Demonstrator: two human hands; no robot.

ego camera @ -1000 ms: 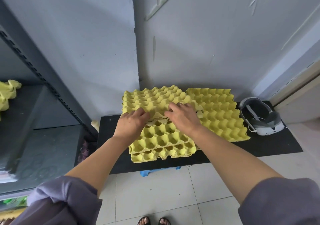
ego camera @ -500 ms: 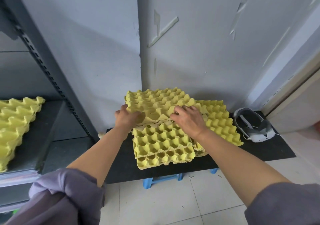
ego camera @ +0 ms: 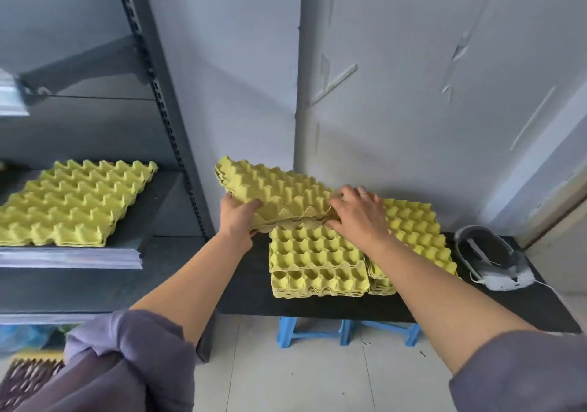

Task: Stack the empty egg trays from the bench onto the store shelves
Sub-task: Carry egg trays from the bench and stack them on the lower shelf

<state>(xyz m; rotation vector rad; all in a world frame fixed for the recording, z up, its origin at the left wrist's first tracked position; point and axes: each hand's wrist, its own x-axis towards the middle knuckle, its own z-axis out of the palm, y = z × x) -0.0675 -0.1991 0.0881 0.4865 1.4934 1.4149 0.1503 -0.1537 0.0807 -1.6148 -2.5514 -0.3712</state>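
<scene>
With the headset (ego camera: 495, 262) at right and the shelf post (ego camera: 173, 125) leftward, our left hand (ego camera: 238, 217) and right hand (ego camera: 359, 217) grip the tray bundle (ego camera: 276, 189), now raised higher.

— The egg trays?
— All yellow, dimpled in rows: the lifted tray (ego camera: 279, 189), the bench stacks (ego camera: 317, 252), the shelf stack (ego camera: 70, 202) at left.
— The bench?
— Black bench top (ego camera: 247, 284), blue stool legs (ego camera: 286, 332) beneath.
— And the rest?
— Dark grey shelf rack (ego camera: 162, 103), white-and-grey headset (ego camera: 505, 279), mauve sleeves (ego camera: 133, 348).
</scene>
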